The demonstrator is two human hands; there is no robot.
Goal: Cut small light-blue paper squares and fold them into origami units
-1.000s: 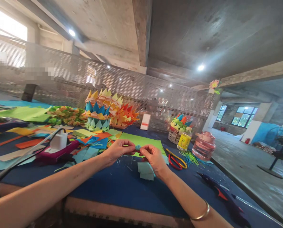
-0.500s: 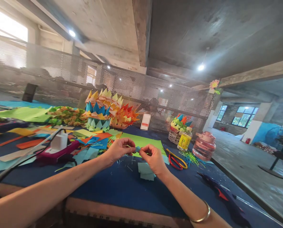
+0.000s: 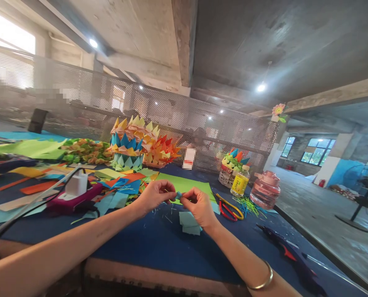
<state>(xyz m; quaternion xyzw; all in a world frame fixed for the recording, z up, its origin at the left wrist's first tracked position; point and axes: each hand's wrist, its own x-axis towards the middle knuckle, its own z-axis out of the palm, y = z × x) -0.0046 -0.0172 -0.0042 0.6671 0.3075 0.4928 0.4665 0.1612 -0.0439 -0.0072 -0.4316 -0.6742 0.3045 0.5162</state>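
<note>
Between my two hands is a small folded piece of light blue paper [image 3: 178,195], held above the dark blue tabletop. My left hand [image 3: 159,193] pinches its left side between thumb and fingertips. From the right, my right hand [image 3: 198,205] pinches the other side; a bangle circles that forearm. Just below the right hand lies a small stack of pale blue paper squares [image 3: 190,223]. A sheet of green paper [image 3: 196,185] is spread behind the hands. Thin paper clippings are scattered under the fingers.
Scissors [image 3: 230,209], a yellow-labelled bottle [image 3: 240,181], a pink water jug [image 3: 265,190] and a glue gun [image 3: 290,251] are on the right. Pointed folded-paper pieces [image 3: 126,148] stand at the back. A power strip [image 3: 75,200] with cables and coloured paper strips lie left.
Both hands stay in nearly the same place. The small blue paper between the fingertips has turned slightly.
</note>
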